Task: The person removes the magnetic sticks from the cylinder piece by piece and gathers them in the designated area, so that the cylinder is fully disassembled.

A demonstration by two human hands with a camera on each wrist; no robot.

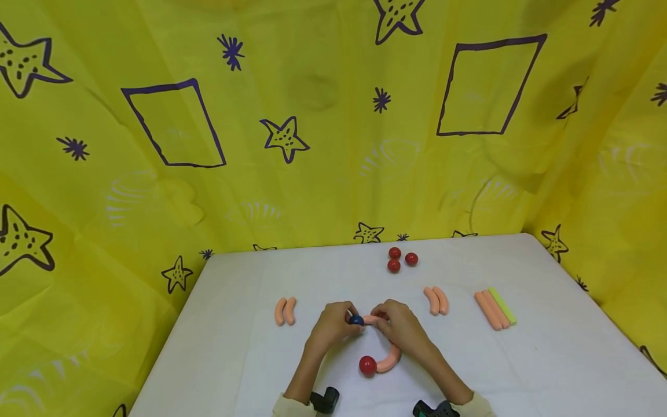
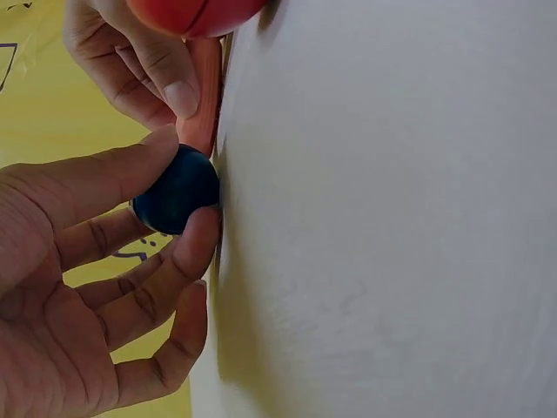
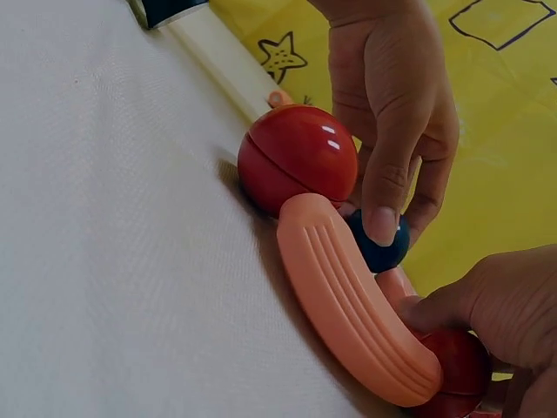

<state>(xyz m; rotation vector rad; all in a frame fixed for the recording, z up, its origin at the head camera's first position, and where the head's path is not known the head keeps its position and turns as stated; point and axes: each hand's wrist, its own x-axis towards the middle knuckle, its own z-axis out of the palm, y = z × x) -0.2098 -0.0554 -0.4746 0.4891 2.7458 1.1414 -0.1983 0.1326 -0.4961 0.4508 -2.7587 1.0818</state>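
My left hand (image 1: 333, 324) pinches a dark blue ball (image 2: 177, 190) between thumb and fingers, close over the white table. The ball sits at the end of a short curved pink toy rod (image 1: 370, 319). My right hand (image 1: 402, 329) grips that rod, its thumb (image 3: 426, 309) lying along it. Beside the right thumb is a red ball (image 3: 461, 370), hidden under the hand in the head view. From it a second curved pink rod (image 3: 357, 305), grooved along its length, bends round to another red ball (image 1: 367, 366) nearer the body. Together these pieces make an unclosed ring.
Two curved pink rods (image 1: 279, 311) lie left of the hands, and another pair (image 1: 432, 301) lies to the right. Farther right are straight pink rods (image 1: 488, 311) and a green rod (image 1: 502, 306). Three red balls (image 1: 394, 266) sit near the back edge, before a yellow curtain (image 1: 323, 191).
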